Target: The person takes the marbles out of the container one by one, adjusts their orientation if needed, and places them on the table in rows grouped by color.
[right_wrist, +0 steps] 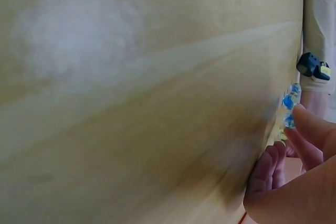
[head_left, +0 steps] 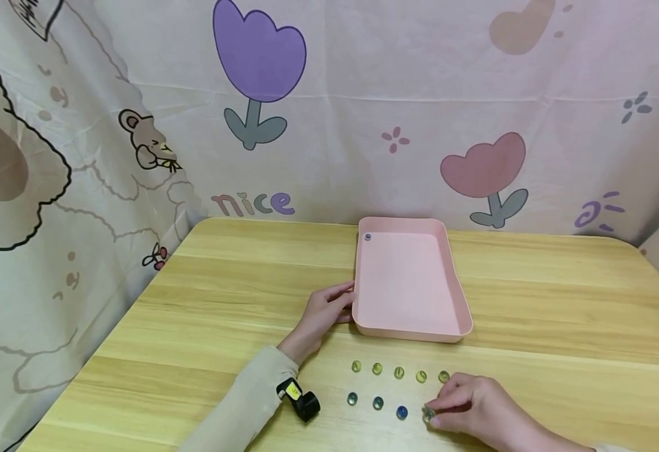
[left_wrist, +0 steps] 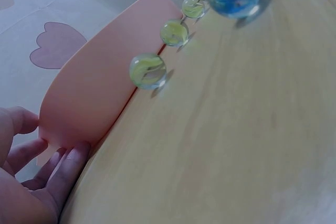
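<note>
My right hand pinches a glass marble between thumb and fingertips, at the right end of the nearer row on the table. To its left in that row lie a blue marble and two teal-blue ones. Behind them runs a row of several yellow-green marbles, the rightmost next to my right fingers. My left hand rests its fingertips against the left outer wall of a pink tray; the left wrist view shows the fingers touching that wall. A small marble sits in the tray's far left corner.
The wooden table reaches back to a printed cloth hung behind it, with another cloth side at the left. A black wrist camera is strapped on my left sleeve, left of the marble rows.
</note>
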Motion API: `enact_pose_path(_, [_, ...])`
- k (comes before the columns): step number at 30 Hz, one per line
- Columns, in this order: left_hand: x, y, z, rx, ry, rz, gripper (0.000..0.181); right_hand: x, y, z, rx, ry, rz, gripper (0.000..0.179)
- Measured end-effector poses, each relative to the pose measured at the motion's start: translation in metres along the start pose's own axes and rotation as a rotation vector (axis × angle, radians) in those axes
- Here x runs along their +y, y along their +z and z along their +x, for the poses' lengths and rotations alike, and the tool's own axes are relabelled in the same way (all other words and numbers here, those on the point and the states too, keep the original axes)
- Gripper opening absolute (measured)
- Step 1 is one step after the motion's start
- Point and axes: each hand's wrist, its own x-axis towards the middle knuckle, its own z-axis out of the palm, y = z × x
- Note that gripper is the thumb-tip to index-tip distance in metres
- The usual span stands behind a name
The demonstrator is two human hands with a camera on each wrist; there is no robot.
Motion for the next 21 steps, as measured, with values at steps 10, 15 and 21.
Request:
enact_pose_path(10, [0.0008,0.0000,-0.0011,-0.005,0.008,-0.004,0.039,-0.0010,-0.0039,0.0055,-0.077,-0.008,-0.130,0.015])
enact_pose_path(15, [0.0000,0.0003,-0.0011,-0.004,0.011,0.000,0.039,0.0002,-0.0057,0.0070,-0.091,-0.015,-0.147,0.015])
enact_pose_path(21, [-0.0003,0.0000,-0.0014,-0.001,0.012,0.005,0.039,-0.0008,-0.0062,0.0078,-0.105,0.015,-0.118,0.016])
